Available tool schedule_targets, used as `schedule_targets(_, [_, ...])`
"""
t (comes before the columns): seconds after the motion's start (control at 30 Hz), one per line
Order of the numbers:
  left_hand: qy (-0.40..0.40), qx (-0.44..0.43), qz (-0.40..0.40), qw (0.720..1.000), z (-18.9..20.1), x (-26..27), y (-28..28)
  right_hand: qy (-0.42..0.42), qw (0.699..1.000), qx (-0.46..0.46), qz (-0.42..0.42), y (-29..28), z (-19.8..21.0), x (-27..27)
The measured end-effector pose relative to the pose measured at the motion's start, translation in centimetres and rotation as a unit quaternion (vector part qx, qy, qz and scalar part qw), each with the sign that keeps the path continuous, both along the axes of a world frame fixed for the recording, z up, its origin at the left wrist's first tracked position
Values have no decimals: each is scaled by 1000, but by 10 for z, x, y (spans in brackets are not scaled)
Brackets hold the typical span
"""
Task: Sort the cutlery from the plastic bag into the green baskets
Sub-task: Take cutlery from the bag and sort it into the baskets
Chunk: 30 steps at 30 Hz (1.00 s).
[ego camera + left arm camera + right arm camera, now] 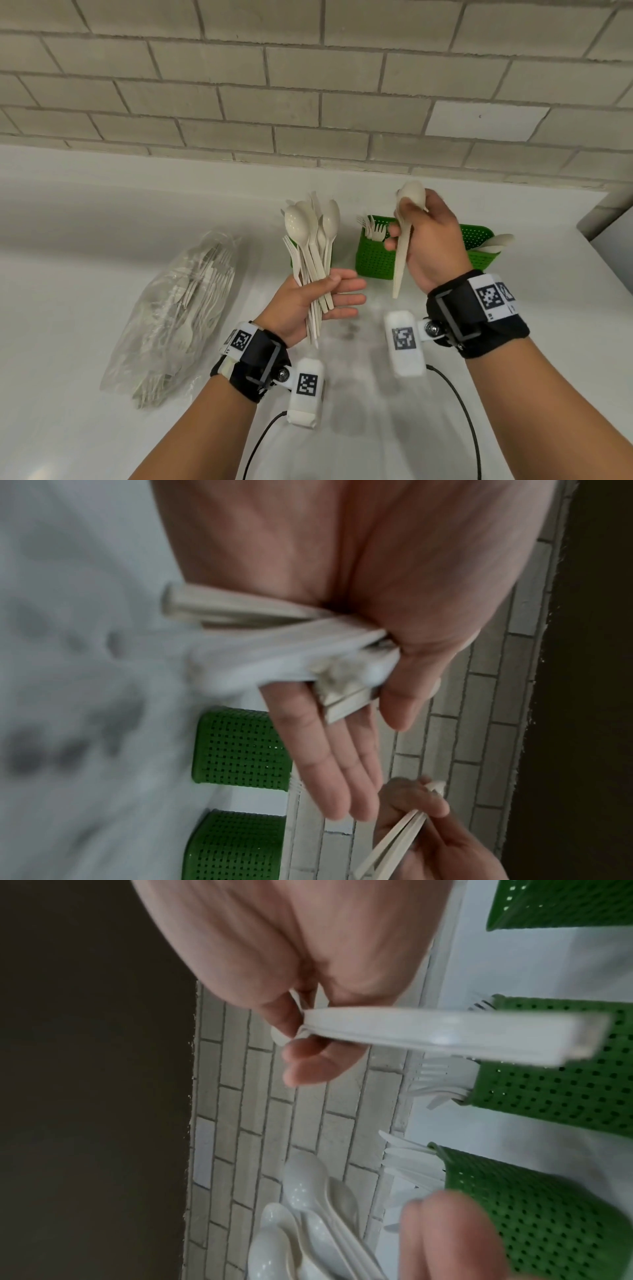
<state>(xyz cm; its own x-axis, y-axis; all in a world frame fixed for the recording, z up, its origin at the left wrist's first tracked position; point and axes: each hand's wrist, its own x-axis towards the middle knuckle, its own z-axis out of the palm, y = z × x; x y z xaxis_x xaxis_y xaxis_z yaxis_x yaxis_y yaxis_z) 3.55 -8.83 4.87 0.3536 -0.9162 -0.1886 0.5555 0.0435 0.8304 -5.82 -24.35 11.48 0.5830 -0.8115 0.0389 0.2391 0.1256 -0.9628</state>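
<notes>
Bundle: spoons and forks (310, 240), long axis near upright, heads to 12 o'clock, handle ends to 6.
Left hand: (301, 301) palm up, thumb clamping the bundle's handles to the palm; fingers (346, 298) stretched toward 3 o'clock.
Picked spoons: (402, 253) bowls to 12, handles to 6.
Right hand: (431, 246) fingers clenched round the picked spoons just below the bowls.
Baskets: middle basket (373, 263) and right basket (478, 236) at 12 o'clock.
Plastic bag: (178, 315) at 9 o'clock, flat on the desk (85, 222).
Edge: desk ends at 3 o'clock.

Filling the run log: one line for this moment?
left hand: holds cutlery bundle | right hand: grips spoons | green basket: holds forks
</notes>
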Motion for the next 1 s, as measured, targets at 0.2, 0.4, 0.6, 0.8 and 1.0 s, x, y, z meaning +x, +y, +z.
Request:
schedule_targets(0.2, [-11, 3, -17, 1000, 4, -1, -4, 121, 981, -132, 76, 11, -17, 12])
schedule_targets(0.4, [-98, 31, -3, 995, 1, -4, -9, 162, 953, -250, -55, 19, -24, 24])
schedule_targets(0.6, [-150, 39, 16, 988, -4, -10, -17, 186, 950, -249, 13, 26, -28, 32])
schedule_targets(0.8, [-147, 27, -4, 989, -7, -12, -14, 178, 963, -203, -31, 20, -38, 22])
schedule_targets(1.0, [-126, 30, 16, 991, -13, -15, -18, 114, 979, -131, -109, 8, -34, 10])
